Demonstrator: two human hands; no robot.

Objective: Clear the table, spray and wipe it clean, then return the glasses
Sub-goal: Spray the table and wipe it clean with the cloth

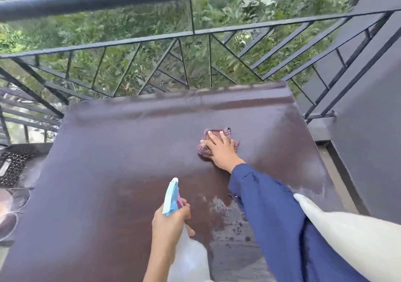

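I see the brown table [108, 173] set against a black metal railing [195, 32], with green foliage beyond it. My right hand [219, 149] lies flat, fingers spread, pressing a crumpled checked cloth [217, 138] onto the table surface right of centre, toward the far edge. The blue sleeve [267, 212] of that arm crosses the near right part of the table. My left hand [171, 223] is wrapped around the neck of a spray bottle [173, 197], held above the near centre of the table, with its light blue nozzle pointing far. A wet patch [230, 227] shows on the surface between bottle and sleeve. No glasses stand on the table.
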